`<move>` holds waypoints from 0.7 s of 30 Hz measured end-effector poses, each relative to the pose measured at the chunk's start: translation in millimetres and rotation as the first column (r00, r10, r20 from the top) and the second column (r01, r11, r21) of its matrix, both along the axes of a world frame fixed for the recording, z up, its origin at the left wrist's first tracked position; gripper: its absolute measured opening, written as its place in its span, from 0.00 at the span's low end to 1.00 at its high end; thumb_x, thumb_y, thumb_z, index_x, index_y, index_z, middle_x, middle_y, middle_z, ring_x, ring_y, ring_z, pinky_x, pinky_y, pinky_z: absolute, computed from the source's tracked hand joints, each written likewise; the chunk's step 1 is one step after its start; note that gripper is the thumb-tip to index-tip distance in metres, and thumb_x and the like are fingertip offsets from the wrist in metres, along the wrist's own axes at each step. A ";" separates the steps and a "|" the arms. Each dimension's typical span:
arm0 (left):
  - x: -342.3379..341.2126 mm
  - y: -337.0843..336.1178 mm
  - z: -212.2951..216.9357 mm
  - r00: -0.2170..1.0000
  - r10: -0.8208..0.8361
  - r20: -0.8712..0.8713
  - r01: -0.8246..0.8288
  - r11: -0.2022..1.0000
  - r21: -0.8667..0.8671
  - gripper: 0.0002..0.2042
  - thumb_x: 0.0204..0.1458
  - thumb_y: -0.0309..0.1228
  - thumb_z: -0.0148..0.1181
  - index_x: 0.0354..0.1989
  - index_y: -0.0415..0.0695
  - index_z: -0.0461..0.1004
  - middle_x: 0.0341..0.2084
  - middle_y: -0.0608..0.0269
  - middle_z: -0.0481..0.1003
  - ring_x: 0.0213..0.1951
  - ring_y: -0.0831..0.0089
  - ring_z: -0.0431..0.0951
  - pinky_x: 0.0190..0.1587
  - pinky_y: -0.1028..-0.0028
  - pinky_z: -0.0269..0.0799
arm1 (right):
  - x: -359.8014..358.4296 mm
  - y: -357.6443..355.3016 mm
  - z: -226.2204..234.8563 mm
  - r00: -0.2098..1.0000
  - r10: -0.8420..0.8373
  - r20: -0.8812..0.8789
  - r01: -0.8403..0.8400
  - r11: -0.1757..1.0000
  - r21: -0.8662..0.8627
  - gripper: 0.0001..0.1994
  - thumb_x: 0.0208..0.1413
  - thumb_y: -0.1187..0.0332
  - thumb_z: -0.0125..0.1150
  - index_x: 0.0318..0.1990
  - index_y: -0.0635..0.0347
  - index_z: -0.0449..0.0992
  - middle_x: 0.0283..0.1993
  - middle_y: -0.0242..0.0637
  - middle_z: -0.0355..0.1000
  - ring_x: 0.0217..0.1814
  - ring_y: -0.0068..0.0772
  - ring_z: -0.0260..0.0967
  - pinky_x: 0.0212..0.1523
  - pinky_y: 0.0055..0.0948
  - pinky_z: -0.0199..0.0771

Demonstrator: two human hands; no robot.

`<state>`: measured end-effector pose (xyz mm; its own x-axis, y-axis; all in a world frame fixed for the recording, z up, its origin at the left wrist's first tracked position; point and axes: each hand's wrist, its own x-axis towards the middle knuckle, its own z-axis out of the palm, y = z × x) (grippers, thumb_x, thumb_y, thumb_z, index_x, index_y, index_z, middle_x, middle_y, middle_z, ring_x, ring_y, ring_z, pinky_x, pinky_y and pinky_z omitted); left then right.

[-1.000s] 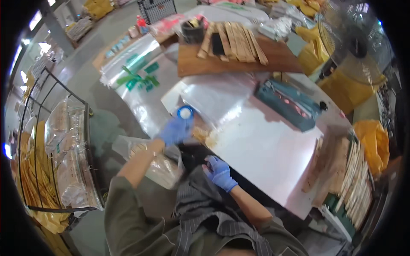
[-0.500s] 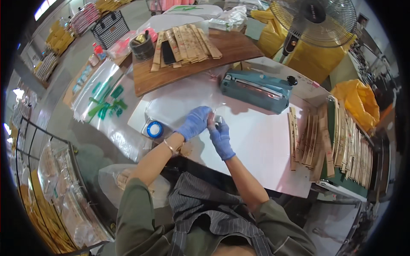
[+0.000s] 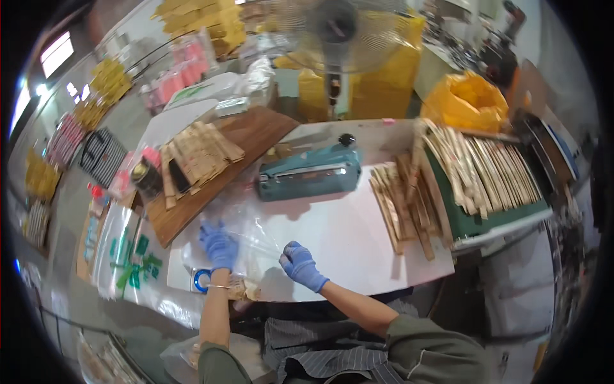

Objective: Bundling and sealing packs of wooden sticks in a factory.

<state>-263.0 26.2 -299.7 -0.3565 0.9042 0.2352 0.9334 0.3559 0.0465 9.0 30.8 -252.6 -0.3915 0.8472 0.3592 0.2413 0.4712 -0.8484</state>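
Two blue-gloved hands, left hand [image 3: 219,246] and right hand [image 3: 300,265], each grip closed on a clear plastic bag [image 3: 256,240] over the white bench [image 3: 345,237]; thin, limp and slippery, it looks best pinched at its edges.

Clear plastic bag [image 3: 252,240] near the teal heat sealer [image 3: 311,173]: edges barely traceable, contents unreadable. Tape roll [image 3: 202,280] partly hidden behind left hand [image 3: 219,246]. Brown item at table edge below it (blurred) unidentifiable. Fan [image 3: 339,29] behind sealer smeared.
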 end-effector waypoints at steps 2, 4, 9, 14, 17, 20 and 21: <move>119.2 10.6 99.4 0.975 -0.219 -0.020 0.219 0.952 0.216 0.20 0.37 0.30 0.54 0.44 0.44 0.71 0.57 0.42 0.56 0.60 0.46 0.52 0.60 0.54 0.48 | 49.1 16.2 -28.1 0.968 -0.188 0.164 0.207 0.972 -0.108 0.08 0.43 0.68 0.56 0.20 0.65 0.71 0.29 0.48 0.67 0.32 0.49 0.66 0.34 0.38 0.68; 145.8 -10.2 106.7 0.959 -0.277 -0.065 0.285 0.921 0.268 0.18 0.36 0.27 0.54 0.41 0.44 0.72 0.57 0.46 0.57 0.60 0.46 0.52 0.60 0.54 0.48 | 67.9 17.7 -31.1 0.971 -0.188 0.145 0.214 0.958 -0.191 0.08 0.45 0.67 0.57 0.27 0.64 0.72 0.30 0.45 0.67 0.31 0.44 0.67 0.34 0.36 0.68; 237.7 -6.1 104.1 0.640 -0.760 0.113 0.691 0.633 0.349 0.15 0.43 0.26 0.52 0.43 0.43 0.70 0.58 0.48 0.57 0.59 0.48 0.57 0.58 0.58 0.55 | 246.3 43.0 98.2 0.945 -0.320 -0.066 0.322 0.877 0.356 0.13 0.49 0.68 0.59 0.40 0.60 0.66 0.32 0.37 0.61 0.35 0.37 0.63 0.35 0.30 0.66; 318.9 72.3 23.7 0.325 -0.757 0.567 0.561 0.637 0.530 0.21 0.51 0.24 0.47 0.55 0.38 0.61 0.57 0.48 0.59 0.58 0.55 0.60 0.58 0.64 0.56 | 498.5 159.5 121.5 0.406 -0.910 0.090 0.727 0.381 0.572 0.26 0.49 0.61 0.59 0.52 0.67 0.63 0.50 0.55 0.65 0.51 0.55 0.63 0.53 0.37 0.63; 368.7 119.2 0.2 0.556 -0.586 0.590 0.469 0.807 0.359 0.24 0.57 0.28 0.44 0.63 0.42 0.51 0.60 0.55 0.56 0.58 0.65 0.59 0.58 0.71 0.55 | 663.6 191.9 103.5 -0.154 -0.969 0.191 0.731 0.018 0.682 0.24 0.44 0.52 0.58 0.42 0.63 0.71 0.46 0.53 0.68 0.48 0.51 0.66 0.50 0.40 0.65; 392.3 151.8 -4.8 0.491 -0.543 0.681 0.391 0.836 0.385 0.24 0.57 0.29 0.44 0.62 0.41 0.52 0.60 0.56 0.54 0.59 0.67 0.57 0.60 0.72 0.52 | 720.3 191.2 116.2 -0.253 -0.737 0.626 0.917 0.024 0.399 0.22 0.50 0.52 0.51 0.44 0.58 0.73 0.45 0.50 0.70 0.47 0.50 0.68 0.49 0.44 0.66; 396.7 157.3 -6.1 0.481 -0.535 0.695 0.385 0.841 0.381 0.23 0.57 0.31 0.45 0.62 0.41 0.53 0.61 0.57 0.54 0.60 0.67 0.55 0.60 0.72 0.51 | 720.2 189.8 110.2 -0.341 -0.744 0.574 0.884 -0.048 0.464 0.20 0.52 0.53 0.48 0.41 0.59 0.75 0.46 0.50 0.70 0.47 0.50 0.69 0.48 0.44 0.67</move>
